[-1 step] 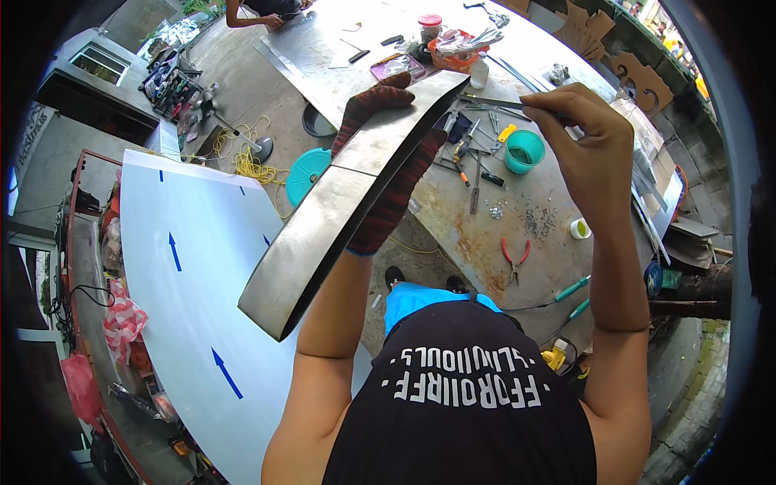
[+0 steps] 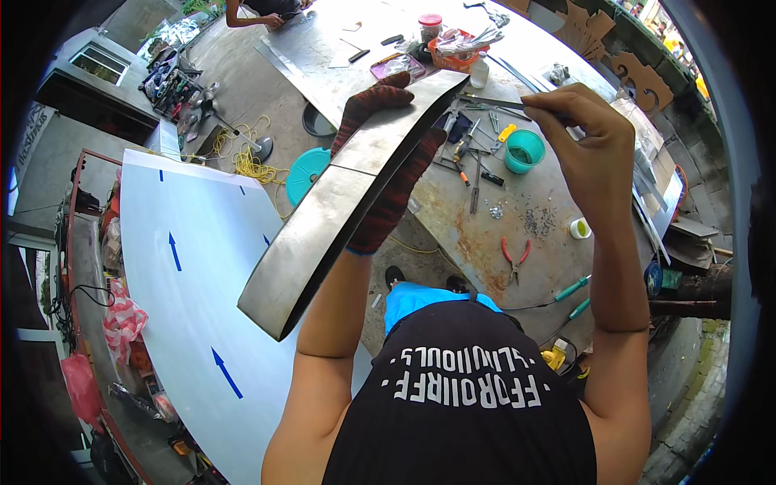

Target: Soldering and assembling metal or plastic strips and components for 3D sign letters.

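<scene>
metal strip held up off the bench, rod pinched at its far end

metal strip (image 2: 339,206), long, curved and grey, sits in the gloved left hand (image 2: 386,174). the fingers are clamped around it from underneath near its far end, with the glove's fingertips showing over the upper edge. it slants from above the rusty workbench (image 2: 477,230) down toward the person's left, its near end hanging over the big white sheet (image 2: 190,299) with blue arrows. a seam crosses it about a third of the way along.

compared with the earlier picture nothing has shifted that i can make out; strip, hands and tools all lie as they did, so the work looks paused in the same hold rather than moved on.

the bare right hand (image 2: 590,149) is raised beside the strip's far end, thumb and fingers pressed together on a thin metal rod (image 2: 493,103) that runs toward the strip's tip. whether the rod actually touches the strip i can't tell.

below, the bench carries a teal cup (image 2: 524,151) toward its far edge, red-handled pliers (image 2: 514,257) near the near edge, and scattered small tools between. another person's arm (image 2: 255,14) rests at the far corner.
</scene>
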### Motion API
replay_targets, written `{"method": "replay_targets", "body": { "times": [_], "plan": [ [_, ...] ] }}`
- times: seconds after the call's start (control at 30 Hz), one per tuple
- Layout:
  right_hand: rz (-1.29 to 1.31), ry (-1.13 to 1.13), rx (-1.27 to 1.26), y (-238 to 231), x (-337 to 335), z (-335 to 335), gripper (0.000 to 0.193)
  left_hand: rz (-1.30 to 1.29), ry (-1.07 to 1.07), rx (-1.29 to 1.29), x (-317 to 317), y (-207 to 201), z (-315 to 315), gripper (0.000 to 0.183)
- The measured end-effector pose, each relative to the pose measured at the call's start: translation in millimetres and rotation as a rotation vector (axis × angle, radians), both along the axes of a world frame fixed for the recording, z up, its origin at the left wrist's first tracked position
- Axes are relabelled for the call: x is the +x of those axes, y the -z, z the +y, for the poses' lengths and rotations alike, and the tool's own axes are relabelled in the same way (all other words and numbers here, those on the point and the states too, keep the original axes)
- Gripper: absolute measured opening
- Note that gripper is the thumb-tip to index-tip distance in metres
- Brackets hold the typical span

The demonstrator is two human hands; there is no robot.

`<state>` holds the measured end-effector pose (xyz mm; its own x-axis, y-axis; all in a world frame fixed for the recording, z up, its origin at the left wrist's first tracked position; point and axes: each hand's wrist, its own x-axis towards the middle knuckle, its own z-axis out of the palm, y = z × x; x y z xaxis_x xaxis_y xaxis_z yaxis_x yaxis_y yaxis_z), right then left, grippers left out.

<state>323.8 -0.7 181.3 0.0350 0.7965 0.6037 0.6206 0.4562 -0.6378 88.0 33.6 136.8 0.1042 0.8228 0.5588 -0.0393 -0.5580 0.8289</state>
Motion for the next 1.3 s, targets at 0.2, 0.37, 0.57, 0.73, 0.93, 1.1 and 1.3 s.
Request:
{"method": "replay_targets", "body": {
  "times": [0.2, 0.37, 0.57, 0.73, 0.93, 1.1, 1.3],
  "plan": [
    [0.011, -0.003, 0.017, -1, 0, 0, 0.013, 0.017, 0.002, 0.022, -1, 3, 4, 0.054],
    [0.009, -0.006, 0.020, -1, -2, 1, 0.013, 0.051, 0.000, 0.066, -4, 3, 5, 0.053],
    [0.022, -0.011, 0.004, 0, 0, 1, 0.013, 0.035, 0.000, 0.032, -2, 1, 1, 0.053],
    [0.065, -0.002, -0.006, 2, 16, -14, 0.014, 0.043, 0.005, 0.029, -3, 5, 1, 0.053],
    [0.352, 0.166, -0.015, 30, 84, -60, 0.013, 0.035, -0.014, 0.137, -14, 27, 17, 0.051],
    [0.298, 0.785, -0.151, 139, 194, -100, 0.015, 0.082, -0.049, 0.134, -44, 51, 32, 0.054],
    [-0.030, 1.090, -0.438, 298, 251, -141, 0.017, 0.159, -0.083, 0.060, -25, 57, 26, 0.049]
  ]
}}
